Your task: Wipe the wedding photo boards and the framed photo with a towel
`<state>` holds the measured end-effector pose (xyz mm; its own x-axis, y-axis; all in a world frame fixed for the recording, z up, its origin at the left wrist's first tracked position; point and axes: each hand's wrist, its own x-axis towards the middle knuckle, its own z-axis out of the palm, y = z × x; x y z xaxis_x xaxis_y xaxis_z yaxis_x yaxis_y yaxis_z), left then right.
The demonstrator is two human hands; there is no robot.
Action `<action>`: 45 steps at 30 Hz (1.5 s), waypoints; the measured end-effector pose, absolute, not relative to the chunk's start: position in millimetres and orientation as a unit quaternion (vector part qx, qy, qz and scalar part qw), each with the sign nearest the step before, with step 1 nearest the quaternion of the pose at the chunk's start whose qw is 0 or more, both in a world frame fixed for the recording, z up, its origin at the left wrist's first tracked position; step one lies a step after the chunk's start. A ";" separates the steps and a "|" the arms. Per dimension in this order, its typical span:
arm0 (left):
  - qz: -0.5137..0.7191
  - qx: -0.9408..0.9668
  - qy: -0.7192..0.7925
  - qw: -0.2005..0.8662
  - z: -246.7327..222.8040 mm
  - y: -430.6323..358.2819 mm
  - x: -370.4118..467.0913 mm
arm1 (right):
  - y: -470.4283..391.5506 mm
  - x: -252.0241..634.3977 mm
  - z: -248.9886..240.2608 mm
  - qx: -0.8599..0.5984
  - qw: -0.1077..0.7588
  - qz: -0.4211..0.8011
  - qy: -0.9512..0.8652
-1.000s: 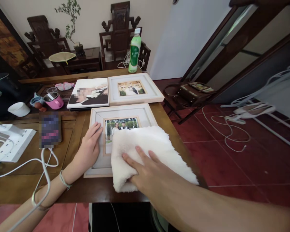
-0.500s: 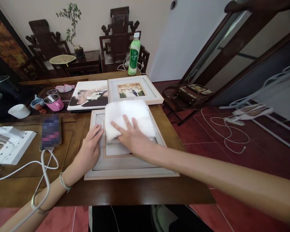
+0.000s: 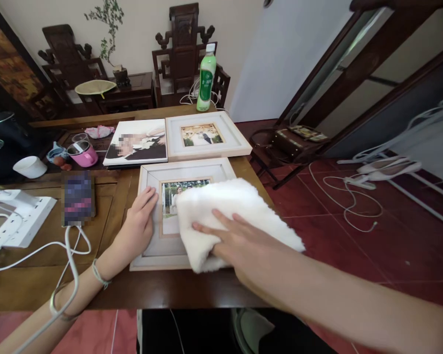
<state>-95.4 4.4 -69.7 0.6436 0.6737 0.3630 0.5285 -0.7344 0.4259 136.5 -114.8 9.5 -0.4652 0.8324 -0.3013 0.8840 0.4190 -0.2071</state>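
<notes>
A light wooden picture frame (image 3: 162, 260) with a photo in its middle lies flat near the table's front edge. My left hand (image 3: 140, 223) rests on the frame's left side, its fingers extended and holding nothing. Over the frame's right part spreads a fluffy white cloth (image 3: 243, 201), which reaches past the frame's right edge. My right hand (image 3: 232, 236) presses on the cloth from above with its fingers apart; the thumb is partly hidden at a fold. The cloth covers the right part of the photo.
Behind lie a second framed picture (image 3: 239, 144) and a photo panel (image 3: 136, 142); a green bottle (image 3: 206, 81) stands beyond. At left are a pink mug (image 3: 84, 155), a white cup (image 3: 30, 167), a phone (image 3: 78, 198), a power strip (image 3: 25, 221) and white cables.
My right hand has moved right and toward me, taking the cloth along. The cloth has turned, and much of the photo now shows. My left hand stays on the frame.
</notes>
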 end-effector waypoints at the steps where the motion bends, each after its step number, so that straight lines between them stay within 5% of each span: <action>1: 0.253 0.896 0.335 0.145 -69.8 4.4 -95.7 | -109.8 141.5 6.9 0.526 0.070 -0.141 0.836; 5: 0.255 0.894 0.335 0.154 -69.7 3.9 -95.6 | -78.0 143.9 -2.6 0.579 0.061 -0.031 0.813; 11: 0.278 0.868 0.374 0.171 -62.3 -0.2 -92.8 | -37.9 104.9 -9.1 0.558 0.047 -0.023 0.828; 23: 0.276 0.884 0.345 0.155 -65.0 2.2 -93.2 | -109.9 115.4 21.9 0.460 0.138 -0.222 0.849; 34: 0.282 0.876 0.361 0.152 -54.5 -4.8 -87.7 | -54.8 145.5 -3.4 0.602 0.052 0.029 0.796; 41: 0.300 0.867 0.363 0.163 -45.9 -8.4 -85.8 | -5.9 85.2 -11.8 0.560 -0.019 0.011 0.828; 45: 0.306 0.860 0.371 0.171 -48.6 -9.1 -87.8 | -31.0 66.3 -3.2 0.534 0.024 -0.031 0.845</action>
